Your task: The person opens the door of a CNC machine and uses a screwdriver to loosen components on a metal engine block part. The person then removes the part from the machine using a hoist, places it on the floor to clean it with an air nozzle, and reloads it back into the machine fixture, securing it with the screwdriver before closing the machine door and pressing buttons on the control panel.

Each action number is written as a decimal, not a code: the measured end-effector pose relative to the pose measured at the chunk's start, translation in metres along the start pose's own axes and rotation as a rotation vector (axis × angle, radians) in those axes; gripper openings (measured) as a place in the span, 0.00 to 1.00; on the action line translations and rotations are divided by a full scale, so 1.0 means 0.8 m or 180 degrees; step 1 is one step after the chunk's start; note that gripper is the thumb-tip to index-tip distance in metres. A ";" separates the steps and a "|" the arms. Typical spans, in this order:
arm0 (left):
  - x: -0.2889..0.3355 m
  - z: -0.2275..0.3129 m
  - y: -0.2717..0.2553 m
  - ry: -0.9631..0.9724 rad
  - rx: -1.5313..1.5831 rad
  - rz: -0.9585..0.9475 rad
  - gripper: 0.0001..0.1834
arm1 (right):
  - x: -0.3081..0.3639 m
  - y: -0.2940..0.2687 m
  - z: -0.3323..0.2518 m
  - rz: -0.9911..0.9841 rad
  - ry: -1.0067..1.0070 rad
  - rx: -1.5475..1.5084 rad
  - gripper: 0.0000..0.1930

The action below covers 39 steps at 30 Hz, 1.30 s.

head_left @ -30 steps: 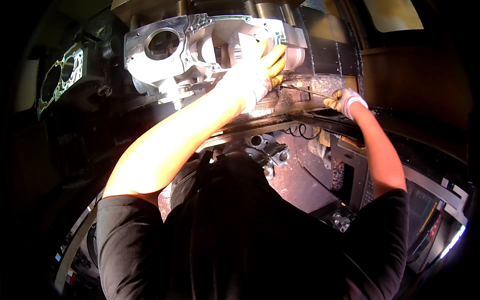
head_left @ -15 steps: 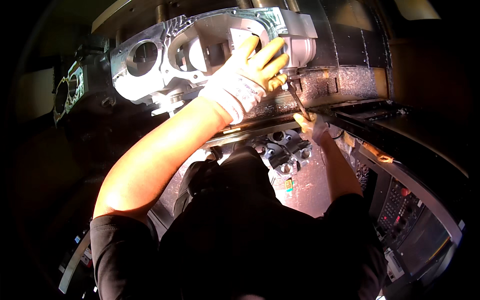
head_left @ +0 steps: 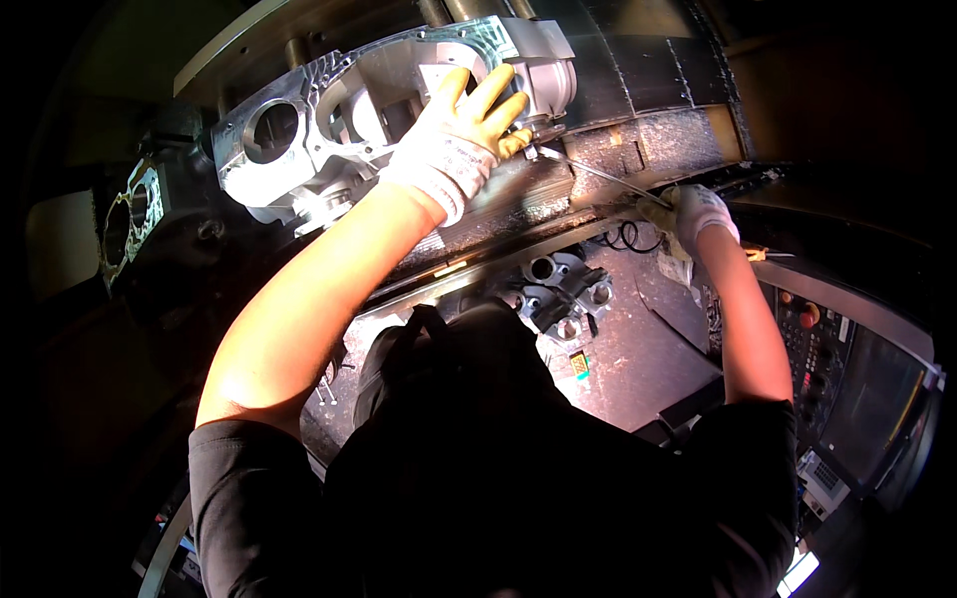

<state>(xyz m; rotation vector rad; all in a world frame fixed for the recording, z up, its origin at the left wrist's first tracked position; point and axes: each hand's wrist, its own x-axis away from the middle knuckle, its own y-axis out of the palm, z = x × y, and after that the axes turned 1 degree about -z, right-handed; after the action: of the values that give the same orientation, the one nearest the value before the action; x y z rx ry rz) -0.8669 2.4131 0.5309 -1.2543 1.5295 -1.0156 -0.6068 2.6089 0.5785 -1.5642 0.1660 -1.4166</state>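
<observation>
A large machined metal casting [head_left: 299, 110] with round bores is mounted in front of me. My left hand [head_left: 469, 125], in a yellow-and-white work glove, lies against its right part with fingers spread; the fingertips rest over the surface and edge. From the right, my gloved right hand [head_left: 698, 214] is closed around the end of a long slim wrench [head_left: 608, 177]. The wrench's far end meets a fastener [head_left: 538, 135] under the casting's lower right corner. The exact shape of the wrench head is too small to make out.
Another casting [head_left: 140, 214] stands in shadow at the left. Smaller metal castings [head_left: 568, 289] lie on a metal surface below, beside a small yellow-green tag [head_left: 579, 365]. A control panel [head_left: 827, 369] with a red button is at the right. A dark ledge [head_left: 837, 229] runs behind my right forearm.
My right hand has swung right and slightly up with the wrench, whose handle now lies flatter. My left hand stays on the casting. The whole view has shifted a little.
</observation>
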 end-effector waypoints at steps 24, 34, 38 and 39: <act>0.000 -0.004 0.004 -0.0050 0.0172 -0.0049 0.18 | -0.261 0.254 -0.072 0.0174 -0.1237 -0.2175 0.17; 0.000 -0.002 0.000 0.0052 -0.0125 -0.0053 0.21 | -0.125 0.266 -0.011 -0.0011 -0.0915 -0.2179 0.20; 0.005 -0.003 -0.005 0.0067 -0.0143 -0.0140 0.24 | -0.032 0.181 0.013 -0.0027 -0.0073 -0.1013 0.23; 0.008 -0.002 -0.008 0.0092 -0.0106 -0.0183 0.25 | -0.004 0.148 0.016 0.0019 0.0143 -0.0616 0.25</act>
<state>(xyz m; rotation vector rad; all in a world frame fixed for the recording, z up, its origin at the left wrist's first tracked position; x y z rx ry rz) -0.8671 2.4063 0.5362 -1.3186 1.5458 -1.0532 -0.5399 2.5582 0.4940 -1.6873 0.3428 -1.4668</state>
